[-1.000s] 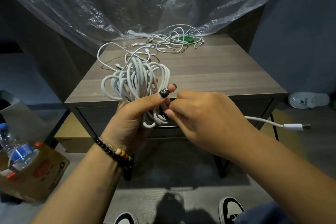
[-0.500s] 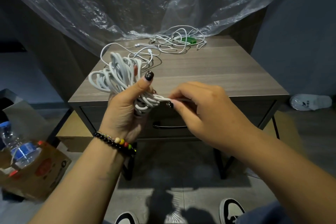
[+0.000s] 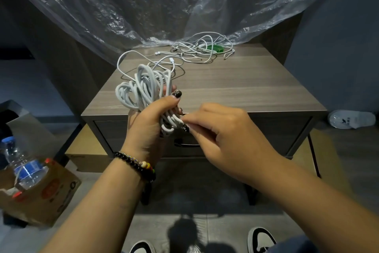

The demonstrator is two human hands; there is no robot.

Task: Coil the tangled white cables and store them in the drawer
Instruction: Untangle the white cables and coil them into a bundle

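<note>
My left hand (image 3: pixel 147 123) grips a thick bundle of coiled white cable (image 3: pixel 141 86), held upright in front of the grey wooden nightstand (image 3: pixel 235 92). My right hand (image 3: pixel 223 140) pinches the cable's loose end at the bottom of the bundle, right against my left fingers. A thinner white cable (image 3: pixel 164 60) trails on the tabletop behind the bundle. A tangle of white cables (image 3: pixel 202 49) lies at the back of the top, over a green item (image 3: pixel 216 48). The drawer (image 3: pixel 276 135) below is closed, its dark handle (image 3: pixel 185 144) partly hidden by my hands.
Clear plastic sheeting (image 3: pixel 164 2) hangs behind the nightstand and touches its back edge. A cardboard box (image 3: pixel 47 195) with a water bottle (image 3: pixel 22 166) sits on the floor at left. A white slipper (image 3: pixel 350 119) lies at right. My shoes (image 3: pixel 260 239) show below.
The dangling cable end with its plug at right is gone from view. My right hand has closed in against the bottom of the bundle. The bundle tilted left, then came back upright.
</note>
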